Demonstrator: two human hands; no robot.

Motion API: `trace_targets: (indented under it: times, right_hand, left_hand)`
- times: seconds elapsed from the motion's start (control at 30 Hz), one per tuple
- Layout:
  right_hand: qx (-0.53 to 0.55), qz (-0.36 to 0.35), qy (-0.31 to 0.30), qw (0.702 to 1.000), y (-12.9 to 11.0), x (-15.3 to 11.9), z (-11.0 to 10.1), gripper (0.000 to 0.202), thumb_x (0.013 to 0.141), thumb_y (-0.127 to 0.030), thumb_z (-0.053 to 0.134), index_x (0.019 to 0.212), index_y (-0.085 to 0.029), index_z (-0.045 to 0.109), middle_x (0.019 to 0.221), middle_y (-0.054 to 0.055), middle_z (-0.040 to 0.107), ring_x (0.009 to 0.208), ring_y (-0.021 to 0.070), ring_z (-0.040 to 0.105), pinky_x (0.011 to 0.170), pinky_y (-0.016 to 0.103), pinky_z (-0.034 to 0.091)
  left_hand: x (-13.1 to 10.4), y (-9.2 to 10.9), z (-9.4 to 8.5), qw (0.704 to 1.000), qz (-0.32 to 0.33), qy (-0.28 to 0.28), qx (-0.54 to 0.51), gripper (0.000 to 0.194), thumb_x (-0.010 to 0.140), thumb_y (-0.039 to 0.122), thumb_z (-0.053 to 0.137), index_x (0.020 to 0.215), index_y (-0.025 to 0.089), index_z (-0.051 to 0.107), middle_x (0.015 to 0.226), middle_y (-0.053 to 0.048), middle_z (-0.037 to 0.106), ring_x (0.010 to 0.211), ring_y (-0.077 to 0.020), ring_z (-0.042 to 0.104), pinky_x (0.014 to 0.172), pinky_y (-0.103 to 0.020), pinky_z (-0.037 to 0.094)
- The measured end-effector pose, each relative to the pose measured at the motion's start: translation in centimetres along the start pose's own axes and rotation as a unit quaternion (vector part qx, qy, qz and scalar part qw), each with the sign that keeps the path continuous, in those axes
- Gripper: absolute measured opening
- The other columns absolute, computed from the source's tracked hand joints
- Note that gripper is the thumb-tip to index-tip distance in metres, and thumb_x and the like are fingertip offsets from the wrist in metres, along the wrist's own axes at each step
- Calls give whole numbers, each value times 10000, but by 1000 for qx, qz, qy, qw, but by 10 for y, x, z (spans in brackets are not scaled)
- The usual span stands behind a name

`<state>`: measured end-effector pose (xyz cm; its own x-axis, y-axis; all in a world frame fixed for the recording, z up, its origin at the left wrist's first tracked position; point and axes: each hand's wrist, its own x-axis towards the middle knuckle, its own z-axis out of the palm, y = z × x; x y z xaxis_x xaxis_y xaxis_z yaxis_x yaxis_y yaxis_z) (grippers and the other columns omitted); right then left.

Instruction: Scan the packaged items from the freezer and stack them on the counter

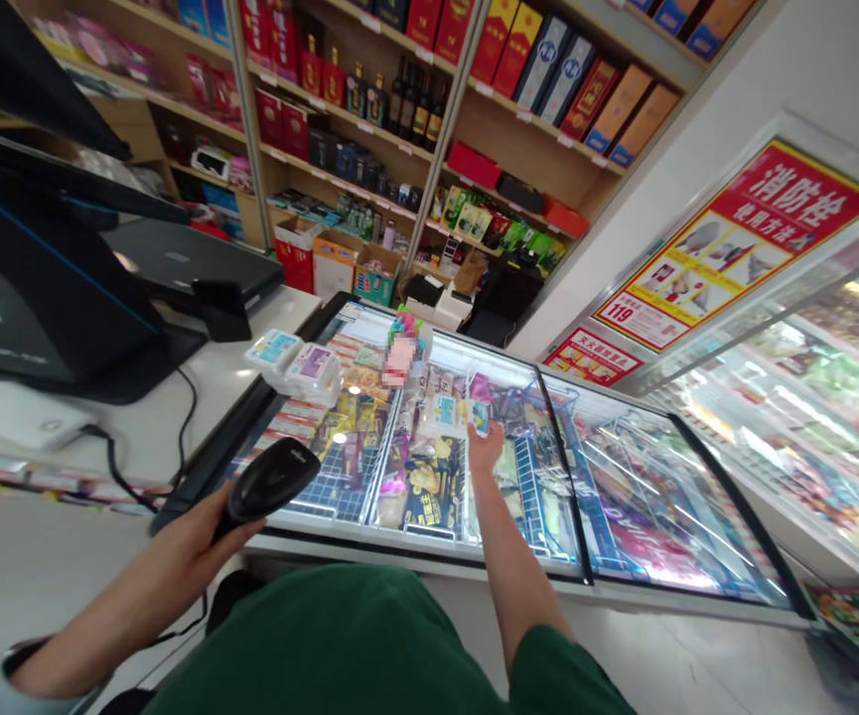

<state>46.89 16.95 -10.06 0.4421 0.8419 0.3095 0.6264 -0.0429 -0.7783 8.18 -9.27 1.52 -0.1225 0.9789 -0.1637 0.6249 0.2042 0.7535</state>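
Observation:
My left hand (210, 531) is wrapped round the handle of a black barcode scanner (280, 477), which points over the near left corner of the chest freezer. Over the freezer's glass top my right hand (486, 447) reaches out, its fingers closed on a small clear plastic box (479, 413) with a blue and yellow label. Directly left of it, a similar box (445, 413) with a blue label rests on the glass. More such boxes (314, 367), with purple and blue labels, sit in a group at the glass's left edge.
A colourful item (406, 328), partly blurred out, is on the glass beyond the boxes. The chest freezer (429, 564) holds bagged goods in wire baskets. At left, a counter (142, 397) carries a checkout terminal (34, 248). Shelves of bottles and gift boxes stand behind.

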Motion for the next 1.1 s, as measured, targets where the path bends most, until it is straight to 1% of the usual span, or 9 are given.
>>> trace_targets:
  times: [0.17, 0.3, 0.53, 0.6, 0.67, 0.73, 0.9, 0.97, 1.1]
  right_hand:
    - [-47, -32, 21, 998, -1, -4, 21, 520, 698, -484, 645, 1051, -108, 577, 1055, 181, 610, 1056, 310, 511, 929, 432, 388]
    - [-63, -48, 47, 996, -11, -10, 16, 575, 722, -536, 626, 1091, -99, 563, 1072, 205, 588, 1065, 336, 492, 918, 470, 388]
    - [-26, -103, 66, 992, -62, -43, 9, 488, 840, -522, 482, 1104, -119, 561, 1071, 175, 587, 1043, 286, 513, 939, 426, 393]
    - [25, -91, 27, 995, -85, -61, 19, 479, 837, -526, 498, 1097, -128, 560, 1038, 151, 605, 953, 248, 555, 891, 391, 427]
    - [99, -31, -66, 992, -109, -81, 37, 478, 817, -538, 531, 1086, -145, 561, 924, 96, 640, 820, 209, 594, 801, 347, 464]
    - [161, 54, -186, 968, -133, -100, 60, 456, 785, -555, 566, 1020, -164, 583, 815, 53, 649, 758, 192, 611, 724, 310, 477]
    - [215, 149, -325, 909, -193, -133, 117, 405, 744, -583, 614, 797, -181, 595, 672, 12, 636, 566, 143, 600, 494, 230, 441]
    - [207, 188, -361, 890, -213, -140, 133, 410, 720, -587, 649, 726, -186, 563, 625, 1, 613, 522, 131, 585, 450, 216, 418]
    - [177, 190, -369, 893, -241, -146, 154, 439, 699, -607, 676, 688, -195, 524, 567, -8, 579, 482, 136, 583, 409, 213, 394]
  left_hand:
    - [0, -7, -16, 1000, -8, -7, 5, 529, 848, 586, 444, 1165, 170, 521, 1143, -101, 670, 1105, -279, 601, 958, -343, 444]
    - [3, -12, -29, 1000, -17, 1, -13, 510, 846, 570, 456, 1168, 176, 507, 1118, -105, 677, 1073, -285, 612, 938, -361, 454]
    - [9, -21, -51, 999, -48, 4, -21, 521, 852, 539, 456, 1206, 157, 472, 1124, -132, 674, 1034, -298, 628, 906, -393, 467]
    - [10, -23, -57, 999, -44, 9, -21, 520, 853, 537, 458, 1204, 154, 475, 1118, -129, 678, 1033, -298, 631, 900, -388, 471]
    - [10, -24, -61, 999, -38, 18, -24, 521, 850, 535, 470, 1201, 151, 483, 1112, -124, 685, 1029, -299, 634, 892, -381, 476]
    - [9, -23, -64, 999, -37, 27, -26, 504, 857, 528, 473, 1191, 150, 493, 1096, -118, 693, 1019, -296, 640, 882, -370, 482]
    - [2, -22, -70, 998, -32, 41, -34, 463, 863, 518, 477, 1149, 157, 518, 1062, -105, 705, 981, -279, 658, 848, -344, 500]
    - [-1, -23, -72, 997, -31, 54, -36, 454, 856, 513, 485, 1143, 164, 532, 1052, -99, 712, 970, -279, 663, 841, -343, 507]
    - [-6, -30, -74, 996, -37, 69, -35, 447, 849, 506, 493, 1123, 160, 563, 1029, -92, 724, 944, -276, 674, 821, -339, 521]
